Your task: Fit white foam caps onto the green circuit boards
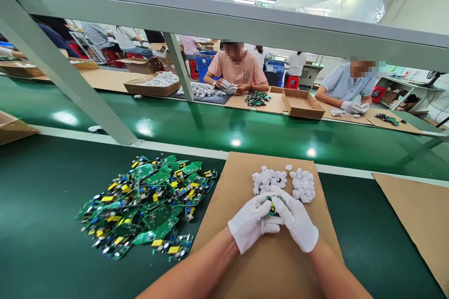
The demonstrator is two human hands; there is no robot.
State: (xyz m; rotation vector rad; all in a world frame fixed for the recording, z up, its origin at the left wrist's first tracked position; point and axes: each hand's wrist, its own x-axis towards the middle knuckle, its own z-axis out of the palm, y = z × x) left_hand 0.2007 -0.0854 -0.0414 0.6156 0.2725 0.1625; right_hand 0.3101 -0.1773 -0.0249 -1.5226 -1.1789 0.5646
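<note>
Beyond your dark green worktop (pixel 38 201), two co-workers (pixel 238 72) are sitting across a glossy green strip (pixel 210 126). You are holding a small circuit board (pixel 272 206) over the cardboard sheet (pixel 242 177), its lower part showing between your gloves. Your left hand (pixel 249 224) and right hand (pixel 298 224) are both closing their fingertips around it, nearly touching each other. White pieces (pixel 268 180) are lying in two clusters just beyond your fingers, while a heap of boards (pixel 150 196) is spreading to the left.
</note>
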